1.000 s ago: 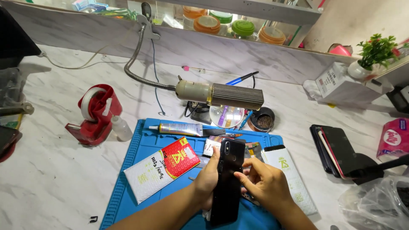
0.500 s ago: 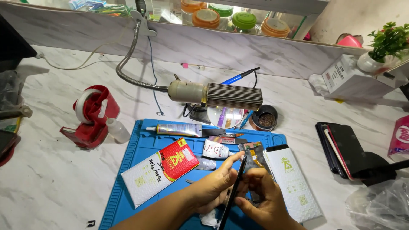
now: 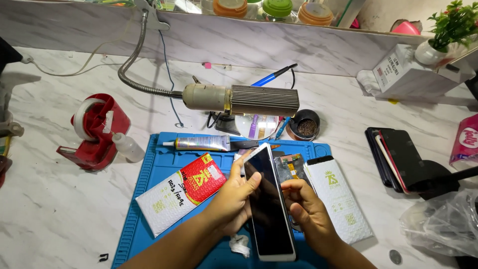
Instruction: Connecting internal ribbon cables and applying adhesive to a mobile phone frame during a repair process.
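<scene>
On the marble worktop, over the blue mat (image 3: 149, 199), your left hand (image 3: 231, 199) and right hand (image 3: 306, 209) both grip the white-edged phone (image 3: 269, 204) by its sides, screen up, just right of the red-and-white packet (image 3: 181, 192) and below the glue tube (image 3: 201, 143).

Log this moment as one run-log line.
left hand: grips left edge of black-screened white-framed smartphone | right hand: pinches its right edge | phone: screen up over blue rubber work mat
</scene>
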